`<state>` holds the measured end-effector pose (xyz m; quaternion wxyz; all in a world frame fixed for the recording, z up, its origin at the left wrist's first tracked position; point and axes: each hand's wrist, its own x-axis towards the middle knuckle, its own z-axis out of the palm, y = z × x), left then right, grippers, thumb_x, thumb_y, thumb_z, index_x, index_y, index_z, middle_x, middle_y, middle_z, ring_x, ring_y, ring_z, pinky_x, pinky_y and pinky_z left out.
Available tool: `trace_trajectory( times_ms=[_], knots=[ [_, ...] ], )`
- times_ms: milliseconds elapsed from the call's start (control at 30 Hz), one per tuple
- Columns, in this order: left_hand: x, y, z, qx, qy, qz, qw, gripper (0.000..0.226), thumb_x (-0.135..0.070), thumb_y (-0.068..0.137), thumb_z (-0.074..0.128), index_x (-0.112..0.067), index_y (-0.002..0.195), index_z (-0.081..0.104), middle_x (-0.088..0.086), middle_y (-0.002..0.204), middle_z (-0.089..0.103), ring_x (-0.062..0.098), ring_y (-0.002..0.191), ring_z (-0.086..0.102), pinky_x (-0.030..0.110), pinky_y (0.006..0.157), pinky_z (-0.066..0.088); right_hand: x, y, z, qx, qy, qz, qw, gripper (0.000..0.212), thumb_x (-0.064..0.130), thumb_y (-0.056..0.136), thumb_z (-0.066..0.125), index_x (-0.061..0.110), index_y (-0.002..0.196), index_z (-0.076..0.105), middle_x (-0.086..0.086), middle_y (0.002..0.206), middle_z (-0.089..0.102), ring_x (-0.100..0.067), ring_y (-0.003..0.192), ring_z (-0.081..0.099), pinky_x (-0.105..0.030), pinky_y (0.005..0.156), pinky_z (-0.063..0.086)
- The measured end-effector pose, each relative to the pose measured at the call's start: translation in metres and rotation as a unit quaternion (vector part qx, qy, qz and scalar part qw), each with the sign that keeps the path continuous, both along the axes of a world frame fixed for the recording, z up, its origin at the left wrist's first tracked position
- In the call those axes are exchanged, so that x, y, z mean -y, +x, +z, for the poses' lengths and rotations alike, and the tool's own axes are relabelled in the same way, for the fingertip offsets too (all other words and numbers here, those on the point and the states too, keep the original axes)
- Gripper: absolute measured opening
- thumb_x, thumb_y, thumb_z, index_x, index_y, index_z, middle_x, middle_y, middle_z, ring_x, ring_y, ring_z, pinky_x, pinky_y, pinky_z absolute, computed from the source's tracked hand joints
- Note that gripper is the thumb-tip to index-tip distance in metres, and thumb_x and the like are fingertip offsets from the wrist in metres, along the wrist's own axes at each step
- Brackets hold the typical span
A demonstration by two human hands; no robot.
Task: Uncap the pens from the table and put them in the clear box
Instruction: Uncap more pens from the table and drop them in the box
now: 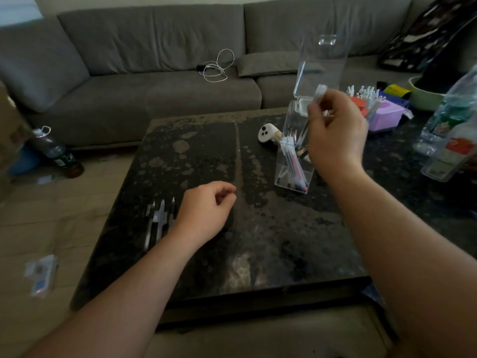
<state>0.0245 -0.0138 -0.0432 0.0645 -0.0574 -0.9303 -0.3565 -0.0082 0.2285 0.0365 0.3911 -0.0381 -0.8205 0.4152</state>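
The clear box (284, 174) stands on the dark table (258, 241) right of centre, its lid (322, 63) hinged up, with several pens inside. My right hand (335, 130) hovers over the box opening and pinches a pen (318, 95) whose pale end sticks up above my fingers. My left hand (206, 210) hovers low over the table with fingers loosely curled; whether it holds a cap I cannot tell. Three capped pens (160, 220) lie side by side just left of that hand.
A white controller (267, 133) lies behind the box. Plastic bottles (449, 135), a purple container (384, 115) and small white bottles crowd the table's right side. A grey sofa (154, 73) with a white cable runs along the back. A bottle (56, 153) stands on the floor at left.
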Motion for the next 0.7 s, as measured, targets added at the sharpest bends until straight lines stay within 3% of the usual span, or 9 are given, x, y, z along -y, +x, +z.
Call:
trace_trajectory(
  times_ms=[167,233,300,367,467,633,700],
  knots=[
    [-0.007,0.002,-0.002,0.011,-0.008,-0.018,1.0,0.023,-0.031,0.102,0.067,-0.035,0.122,0.075,-0.023,0.104,0.067,-0.012,0.087,0.055,0.006,0.072,0.037,-0.015,-0.005,-0.009,0.0,0.067,-0.014,0.998,0.009,0.025,0.101,0.065,0.024,0.109,0.07,0.014,0.099,0.065,0.001,0.084,0.061,-0.009,0.074,0.043],
    [-0.011,0.002,-0.003,0.012,-0.01,-0.023,1.0,0.023,-0.03,0.102,0.067,-0.035,0.122,0.075,-0.02,0.109,0.069,-0.008,0.089,0.058,0.006,0.074,0.037,-0.017,-0.01,-0.019,0.028,0.124,0.0,0.992,0.011,0.027,0.101,0.065,0.025,0.11,0.071,0.011,0.098,0.069,-0.01,0.088,0.063,-0.024,0.079,0.05],
    [-0.015,0.003,-0.003,0.011,-0.017,-0.026,0.999,0.022,-0.031,0.102,0.067,-0.036,0.122,0.075,-0.02,0.113,0.07,-0.005,0.091,0.058,0.007,0.075,0.037,-0.018,-0.011,-0.027,0.057,0.178,-0.011,0.982,0.014,0.028,0.101,0.065,0.026,0.114,0.069,0.006,0.1,0.073,-0.017,0.088,0.059,-0.035,0.076,0.045],
    [-0.019,0.004,-0.003,0.012,-0.023,-0.033,0.999,0.022,-0.031,0.102,0.066,-0.037,0.122,0.075,-0.021,0.112,0.068,-0.008,0.087,0.056,0.005,0.073,0.034,-0.017,-0.011,-0.032,0.074,0.181,-0.009,0.981,0.028,0.024,0.102,0.064,0.031,0.129,0.059,0.005,0.101,0.072,-0.019,0.086,0.06,-0.034,0.071,0.041],
    [-0.022,0.005,-0.005,0.009,-0.032,-0.048,0.998,0.023,-0.032,0.102,0.066,-0.038,0.122,0.075,-0.022,0.113,0.067,-0.013,0.084,0.052,0.003,0.071,0.032,-0.018,-0.012,-0.037,0.095,0.186,-0.01,0.978,0.04,0.02,0.103,0.06,0.036,0.136,0.046,0.001,0.098,0.069,-0.023,0.08,0.064,-0.035,0.065,0.047],
    [-0.025,0.004,-0.007,0.004,-0.038,-0.058,0.998,0.022,-0.033,0.102,0.066,-0.038,0.121,0.075,-0.026,0.102,0.062,-0.018,0.081,0.05,-0.002,0.064,0.034,-0.019,-0.014,-0.046,0.163,0.225,-0.006,0.961,0.03,0.025,0.107,0.054,0.035,0.136,0.053,-0.004,0.104,0.07,-0.025,0.084,0.066,-0.043,0.069,0.058],
    [-0.026,0.004,-0.007,0.001,-0.037,-0.06,0.997,0.022,-0.032,0.102,0.066,-0.038,0.121,0.076,-0.024,0.104,0.064,-0.019,0.082,0.051,-0.004,0.064,0.034,-0.02,-0.015,-0.049,0.183,0.232,0.004,0.955,0.032,0.027,0.108,0.05,0.035,0.138,0.059,-0.004,0.111,0.071,-0.023,0.09,0.067,-0.038,0.068,0.055]
  ],
)
